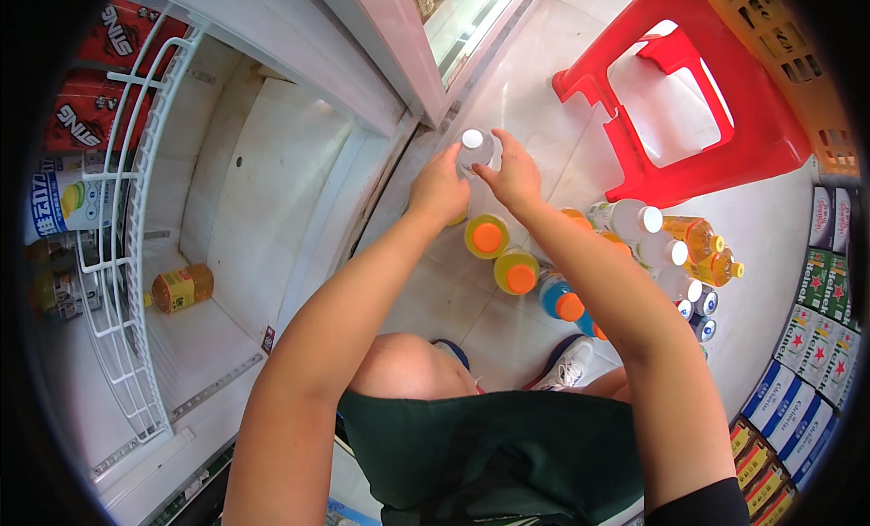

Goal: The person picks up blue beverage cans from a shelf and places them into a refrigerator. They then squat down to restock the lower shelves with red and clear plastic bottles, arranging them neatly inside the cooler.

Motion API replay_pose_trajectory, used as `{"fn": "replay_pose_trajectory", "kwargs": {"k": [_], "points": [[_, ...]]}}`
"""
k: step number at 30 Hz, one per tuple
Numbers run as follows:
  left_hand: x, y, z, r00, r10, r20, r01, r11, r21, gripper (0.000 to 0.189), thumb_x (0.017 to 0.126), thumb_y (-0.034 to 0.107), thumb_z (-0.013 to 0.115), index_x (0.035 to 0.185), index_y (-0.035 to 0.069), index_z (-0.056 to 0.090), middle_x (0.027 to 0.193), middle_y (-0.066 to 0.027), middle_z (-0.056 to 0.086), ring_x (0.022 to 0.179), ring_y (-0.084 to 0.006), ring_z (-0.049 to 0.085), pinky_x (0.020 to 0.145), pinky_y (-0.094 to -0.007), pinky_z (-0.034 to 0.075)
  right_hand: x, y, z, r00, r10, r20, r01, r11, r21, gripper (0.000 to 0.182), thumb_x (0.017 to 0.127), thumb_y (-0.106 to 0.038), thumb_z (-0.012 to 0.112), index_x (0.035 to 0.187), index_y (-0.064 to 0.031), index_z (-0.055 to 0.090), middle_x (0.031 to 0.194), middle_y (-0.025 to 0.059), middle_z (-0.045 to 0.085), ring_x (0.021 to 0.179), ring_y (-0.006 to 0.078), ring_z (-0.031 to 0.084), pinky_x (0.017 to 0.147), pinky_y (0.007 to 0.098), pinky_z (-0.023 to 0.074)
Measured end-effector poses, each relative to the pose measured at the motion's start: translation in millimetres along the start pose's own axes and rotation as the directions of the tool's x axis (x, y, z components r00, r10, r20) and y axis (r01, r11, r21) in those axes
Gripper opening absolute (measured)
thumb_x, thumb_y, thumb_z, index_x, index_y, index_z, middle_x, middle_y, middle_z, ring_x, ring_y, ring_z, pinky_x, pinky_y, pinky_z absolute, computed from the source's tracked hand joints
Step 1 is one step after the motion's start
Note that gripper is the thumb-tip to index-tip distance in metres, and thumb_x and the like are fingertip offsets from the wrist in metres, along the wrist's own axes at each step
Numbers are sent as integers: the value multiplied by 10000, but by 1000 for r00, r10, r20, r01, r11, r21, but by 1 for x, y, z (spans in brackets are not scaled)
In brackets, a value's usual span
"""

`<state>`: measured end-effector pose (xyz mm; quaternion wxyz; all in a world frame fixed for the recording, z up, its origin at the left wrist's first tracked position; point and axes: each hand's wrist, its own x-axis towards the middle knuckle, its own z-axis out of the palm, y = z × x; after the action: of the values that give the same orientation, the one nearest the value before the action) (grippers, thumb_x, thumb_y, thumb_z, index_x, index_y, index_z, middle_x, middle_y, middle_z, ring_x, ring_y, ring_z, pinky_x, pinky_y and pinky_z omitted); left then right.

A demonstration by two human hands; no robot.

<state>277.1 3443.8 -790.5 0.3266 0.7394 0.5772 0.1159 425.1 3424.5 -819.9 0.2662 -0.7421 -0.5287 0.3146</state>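
A clear plastic bottle with a white cap (473, 140) stands between my hands above the tiled floor by the fridge's sill. My left hand (440, 185) holds it from the left. From the right, the thumb and forefinger of my right hand (514, 172) curve around its side. Much of the bottle's body is hidden by my fingers. Just below my hands are yellow bottles with orange caps (487, 235). Blue bottles with orange caps (561, 300) stand near my right forearm, which covers part of the group.
On the left is the open fridge with a white wire shelf (139, 220); an amber drink bottle (183, 288) lies inside. A red plastic stool (761, 111) stands at upper right. White-capped bottles (635, 218), amber oil-coloured bottles (690, 235) and cans (707, 300) crowd the right. Stacked drink cartons (815, 349) line the edge.
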Motion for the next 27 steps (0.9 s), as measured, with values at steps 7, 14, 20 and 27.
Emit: {"fn": "replay_pose_trajectory", "kwargs": {"k": [7,14,20,27], "points": [[3,3,-2,998,-43,49,37,993,116,628,782,54,586,1397,73,458,1279,-204,584,1164,-369,562,974,-432,460,12,3,8,996,-48,69,52,997,-58,799,732,-306,805,1413,-138,422,1366,81,533,1193,281,554,946,391,470],[2,5,-2,997,48,60,-55,990,127,660,754,27,573,1401,88,458,1246,-199,600,1122,-383,572,932,-444,473,9,3,10,998,42,46,-43,999,8,801,704,-319,821,1403,-191,450,1257,89,608,1126,281,592,901,392,484],[-20,25,-22,978,210,8,-210,974,80,689,729,68,674,1384,81,458,1250,-180,587,1148,-373,549,953,-445,456,-12,-16,-34,1000,-13,-3,13,999,-29,768,665,-335,830,1349,-190,512,1047,77,686,967,270,652,806,377,510],[-59,42,-64,951,250,-181,-276,952,-135,852,710,196,829,1403,32,362,1338,-163,514,1224,-316,511,1014,-417,427,-40,-79,-123,918,-382,-108,393,914,104,703,604,-369,864,1226,-146,626,944,67,681,845,193,639,736,331,513]]}}
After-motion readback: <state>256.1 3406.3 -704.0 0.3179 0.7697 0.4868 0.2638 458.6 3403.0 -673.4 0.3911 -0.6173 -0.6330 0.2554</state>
